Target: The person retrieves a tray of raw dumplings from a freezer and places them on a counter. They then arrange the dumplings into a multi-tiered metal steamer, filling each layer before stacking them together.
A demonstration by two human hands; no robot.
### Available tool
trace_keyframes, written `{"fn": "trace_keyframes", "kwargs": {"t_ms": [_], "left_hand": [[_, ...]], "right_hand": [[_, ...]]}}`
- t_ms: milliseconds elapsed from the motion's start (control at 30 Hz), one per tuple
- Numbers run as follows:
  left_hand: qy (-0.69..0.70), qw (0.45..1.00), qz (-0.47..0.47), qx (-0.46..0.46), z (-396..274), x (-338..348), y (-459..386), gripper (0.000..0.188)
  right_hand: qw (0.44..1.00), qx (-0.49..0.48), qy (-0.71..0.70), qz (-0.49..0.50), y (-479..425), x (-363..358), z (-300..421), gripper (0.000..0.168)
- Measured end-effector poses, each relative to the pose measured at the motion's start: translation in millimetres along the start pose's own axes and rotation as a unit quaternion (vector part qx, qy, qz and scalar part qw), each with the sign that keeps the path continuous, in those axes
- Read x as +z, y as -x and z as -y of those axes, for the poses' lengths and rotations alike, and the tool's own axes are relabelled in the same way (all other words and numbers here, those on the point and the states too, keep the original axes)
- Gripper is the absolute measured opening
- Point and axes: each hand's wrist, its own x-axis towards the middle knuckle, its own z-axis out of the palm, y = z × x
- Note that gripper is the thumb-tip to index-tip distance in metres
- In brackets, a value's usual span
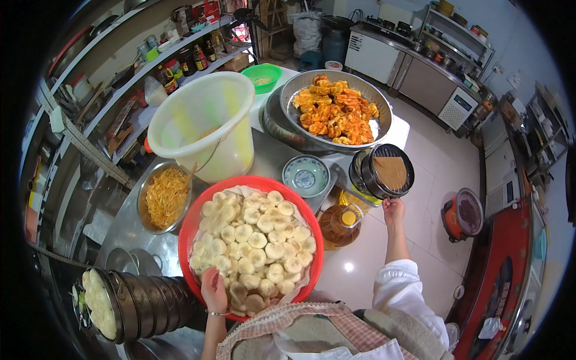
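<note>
My left hand (213, 288) rests over the near left edge of a red plastic basket (251, 180), its fingers at the cloth lining and the round pale flatbreads (257, 240). Whether it grips anything cannot be told. Out to the right, my right hand (393, 209) is closed at the near edge of a round black pan (380, 191), apparently on its handle. A flat brown piece (389, 173) lies in that pan. Behind stands a large metal pan (288, 90) of orange-brown fried food (335, 110). A patterned bowl (306, 176) sits between basket and large pan.
A white plastic bucket (240, 112) and a metal bowl of shredded food (165, 198) stand beyond the basket. Stacked metal steamers (148, 303) are at the lower left. An oil jug (339, 227) is right of the basket. An orange-sided pot (454, 216) stands on the floor.
</note>
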Motion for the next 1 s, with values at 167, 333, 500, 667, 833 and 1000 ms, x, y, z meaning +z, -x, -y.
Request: {"fn": "trace_keyframes", "kwargs": {"t_ms": [167, 333, 500, 667, 833, 1000], "left_hand": [[0.182, 0.980, 0.072, -0.043, -43, 56, -35, 0.028], [0.230, 0.956, 0.180, -0.037, -68, 105, -61, 0.027], [0.299, 0.888, 0.328, -0.122, -78, 152, -78, 0.024], [0.365, 0.801, 0.430, -0.201, -98, 188, -77, 0.021], [0.422, 0.741, 0.430, -0.296, -98, 179, -64, 0.021], [0.469, 0.692, 0.426, -0.347, -108, 193, -68, 0.020]], "right_hand": [[0.999, -0.010, 0.001, -0.033, -28, 18, -3, 0.005], [0.999, 0.002, 0.006, -0.035, -23, 10, 1, 0.012], [0.999, 0.011, 0.035, -0.014, 17, 8, 14, 0.014], [0.999, 0.019, 0.043, -0.008, 57, -14, 26, 0.014], [0.996, 0.034, 0.030, -0.075, 104, -25, 19, 0.020], [0.996, 0.039, 0.051, -0.064, 137, -44, 33, 0.015]]}}
